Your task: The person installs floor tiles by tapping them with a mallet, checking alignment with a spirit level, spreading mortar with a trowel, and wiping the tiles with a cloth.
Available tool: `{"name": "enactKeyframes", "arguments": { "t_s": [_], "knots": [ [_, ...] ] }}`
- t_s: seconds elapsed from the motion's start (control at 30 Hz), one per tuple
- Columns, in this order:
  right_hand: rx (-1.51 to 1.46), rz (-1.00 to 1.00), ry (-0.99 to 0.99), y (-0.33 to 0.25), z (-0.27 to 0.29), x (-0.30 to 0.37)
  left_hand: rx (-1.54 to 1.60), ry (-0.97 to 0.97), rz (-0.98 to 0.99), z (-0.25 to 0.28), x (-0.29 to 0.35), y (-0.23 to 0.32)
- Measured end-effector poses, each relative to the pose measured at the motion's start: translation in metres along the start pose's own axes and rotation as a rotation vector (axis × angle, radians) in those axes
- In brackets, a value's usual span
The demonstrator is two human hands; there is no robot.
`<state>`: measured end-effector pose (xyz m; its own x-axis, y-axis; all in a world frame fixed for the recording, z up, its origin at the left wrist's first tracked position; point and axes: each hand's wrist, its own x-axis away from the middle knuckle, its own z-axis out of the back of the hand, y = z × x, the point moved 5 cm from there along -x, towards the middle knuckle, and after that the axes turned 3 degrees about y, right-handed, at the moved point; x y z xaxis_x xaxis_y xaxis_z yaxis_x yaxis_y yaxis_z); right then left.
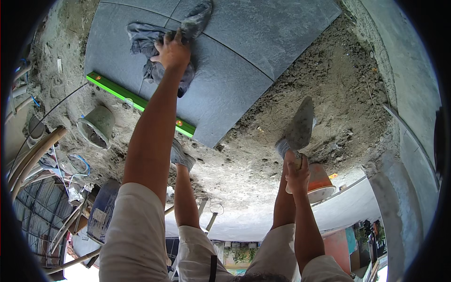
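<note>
My left hand (173,50) reaches far out over the grey floor tiles (225,80), its fingers spread and bent into a dark, crumpled rag (145,40). The rag lies bunched on the tiles around and under the hand. My right hand (297,175) is closed round the handle of a pointing trowel (300,126). The trowel's grey, mortar-smeared blade points away from me, above the bare soil and beside my foot. A green spirit level (117,96) lies along the near left edge of the tiles, with my left forearm crossing over part of it.
Rough soil (263,141) borders the tiles. A grey bucket (96,126) lies tipped at the left, near bent poles and a dark drum (104,211). An orange bucket (320,181) stands by my right wrist. A concrete wall (408,70) rises at the right.
</note>
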<state>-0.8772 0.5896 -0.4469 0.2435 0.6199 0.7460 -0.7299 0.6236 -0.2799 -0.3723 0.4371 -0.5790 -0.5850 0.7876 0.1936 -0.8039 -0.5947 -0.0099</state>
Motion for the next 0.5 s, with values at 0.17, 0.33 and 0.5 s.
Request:
{"name": "enactKeyframes", "arguments": {
  "t_s": [0.17,0.33,0.5],
  "knots": [
    [0.35,0.42,0.113,0.103,0.029,-0.002,0.247,-0.115,-0.818,-0.019,0.216,0.16],
    [-0.005,-0.256,0.104,0.034,0.099,0.029,0.862,-0.385,-0.668,0.079,0.261,0.162],
    [-0.074,-0.23,0.119,0.0,0.136,0.033,1.101,-0.261,-0.442,0.176,0.126,0.06]
  ]
}}
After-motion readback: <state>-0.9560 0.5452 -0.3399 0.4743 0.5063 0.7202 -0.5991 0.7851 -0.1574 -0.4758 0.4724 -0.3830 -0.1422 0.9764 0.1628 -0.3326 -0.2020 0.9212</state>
